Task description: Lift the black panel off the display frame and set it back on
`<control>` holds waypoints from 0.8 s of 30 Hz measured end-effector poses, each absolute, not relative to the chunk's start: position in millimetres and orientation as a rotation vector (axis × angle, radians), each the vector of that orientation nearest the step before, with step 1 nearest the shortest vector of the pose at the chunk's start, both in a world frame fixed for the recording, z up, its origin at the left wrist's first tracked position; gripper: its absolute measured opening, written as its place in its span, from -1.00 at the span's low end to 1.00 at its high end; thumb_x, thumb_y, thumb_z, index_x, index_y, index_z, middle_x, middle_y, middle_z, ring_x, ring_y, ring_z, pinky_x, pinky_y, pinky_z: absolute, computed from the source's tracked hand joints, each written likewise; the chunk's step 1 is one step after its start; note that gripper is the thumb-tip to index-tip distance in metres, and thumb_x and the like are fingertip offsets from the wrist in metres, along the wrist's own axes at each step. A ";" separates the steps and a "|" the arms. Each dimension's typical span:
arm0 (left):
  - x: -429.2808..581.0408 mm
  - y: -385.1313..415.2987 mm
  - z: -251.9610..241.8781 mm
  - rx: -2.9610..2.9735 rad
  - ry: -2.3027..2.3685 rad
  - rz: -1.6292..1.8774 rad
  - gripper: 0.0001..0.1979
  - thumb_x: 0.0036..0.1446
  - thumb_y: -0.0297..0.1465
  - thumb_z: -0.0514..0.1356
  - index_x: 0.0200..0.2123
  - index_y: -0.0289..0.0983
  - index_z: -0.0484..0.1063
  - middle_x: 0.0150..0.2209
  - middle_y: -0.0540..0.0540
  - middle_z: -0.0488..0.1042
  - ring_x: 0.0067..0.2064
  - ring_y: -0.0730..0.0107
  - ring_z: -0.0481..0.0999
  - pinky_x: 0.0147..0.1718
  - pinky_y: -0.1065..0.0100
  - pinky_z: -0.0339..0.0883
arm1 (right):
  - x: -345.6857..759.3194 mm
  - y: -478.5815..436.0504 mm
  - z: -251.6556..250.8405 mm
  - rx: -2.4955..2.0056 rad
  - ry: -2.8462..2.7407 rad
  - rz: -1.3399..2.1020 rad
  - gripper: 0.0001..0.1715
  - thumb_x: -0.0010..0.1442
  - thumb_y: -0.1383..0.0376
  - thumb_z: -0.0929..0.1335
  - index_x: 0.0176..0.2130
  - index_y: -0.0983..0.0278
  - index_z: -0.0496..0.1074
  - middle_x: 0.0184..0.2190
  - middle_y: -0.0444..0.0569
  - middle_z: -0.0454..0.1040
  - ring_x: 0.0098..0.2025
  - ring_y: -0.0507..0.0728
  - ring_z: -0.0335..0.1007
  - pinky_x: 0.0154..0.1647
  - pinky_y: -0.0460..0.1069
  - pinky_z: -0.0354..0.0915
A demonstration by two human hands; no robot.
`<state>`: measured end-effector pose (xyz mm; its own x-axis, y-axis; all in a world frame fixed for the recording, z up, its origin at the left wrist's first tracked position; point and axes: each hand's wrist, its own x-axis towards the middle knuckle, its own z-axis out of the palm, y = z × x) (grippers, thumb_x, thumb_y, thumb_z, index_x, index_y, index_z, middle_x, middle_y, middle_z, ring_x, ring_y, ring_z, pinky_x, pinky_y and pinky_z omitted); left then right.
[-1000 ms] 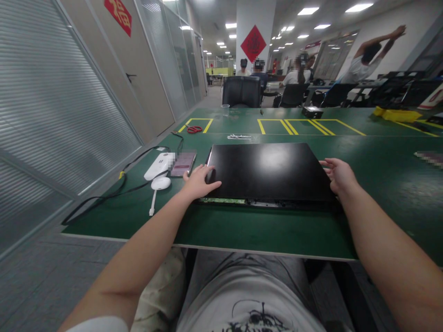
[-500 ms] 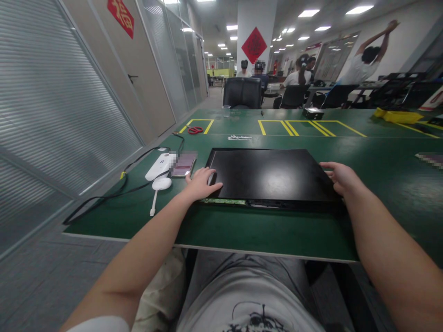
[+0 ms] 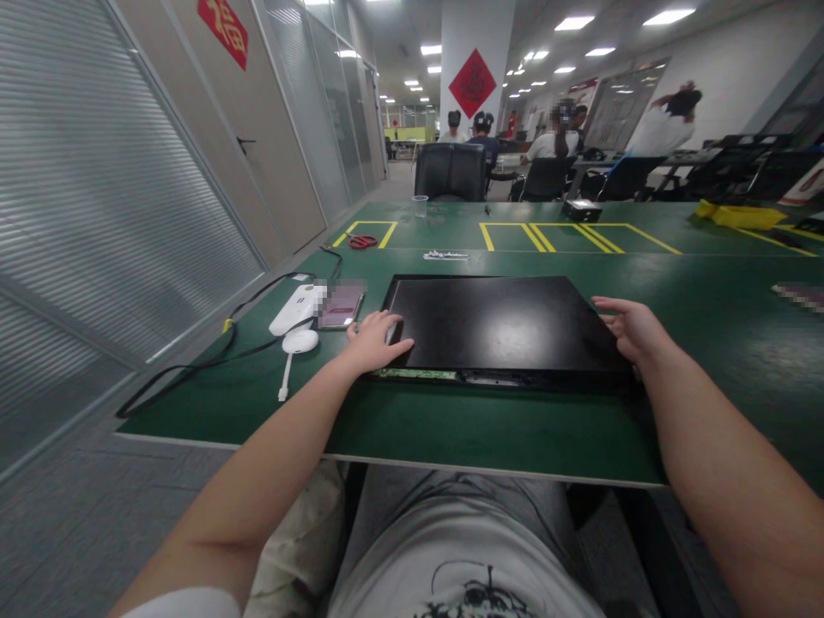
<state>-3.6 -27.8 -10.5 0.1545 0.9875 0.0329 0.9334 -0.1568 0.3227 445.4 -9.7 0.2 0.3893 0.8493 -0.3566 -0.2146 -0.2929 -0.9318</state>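
Note:
A black flat screen panel [image 3: 495, 322] lies face up on the green table, with a green circuit strip [image 3: 418, 374] showing along its near edge. At the panel's left edge rests my left hand [image 3: 377, 341], fingers apart, its thumb on the panel's surface. My right hand [image 3: 634, 330] is beside the right edge, fingers extended and apart, touching or very near the side. Neither hand is closed round the panel. The underside of the panel is hidden.
Left of the panel are a phone [image 3: 342, 306], a white device [image 3: 299, 309], a white round adapter [image 3: 300, 342] and black cables. Farther back are red scissors [image 3: 363, 242], a clear cup [image 3: 420, 206], a black box [image 3: 582, 210] and a yellow item [image 3: 740, 216]. Several people are beyond the table.
A person at the back right has lowered their raised arms to their head. My hands and the panel look almost unmoved.

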 end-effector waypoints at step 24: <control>-4.8 -28.9 -8.7 2.246 1.848 0.364 -0.43 0.23 -0.02 0.14 0.25 -0.09 0.40 0.41 -0.29 0.25 0.44 -0.16 0.12 0.33 -0.34 -0.09 | 446.6 -7.3 -1.5 -1.523 -0.596 1.146 -0.63 0.01 0.45 0.39 -0.14 0.20 0.46 -0.51 -0.05 0.51 -0.54 0.11 0.41 -0.52 -0.02 0.37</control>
<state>-4.8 -28.9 -8.7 0.1834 0.9814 0.0568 0.9296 -0.1919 0.3148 446.6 -7.3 -1.5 0.4083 0.8443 -0.3471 -0.2008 -0.2878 -0.9364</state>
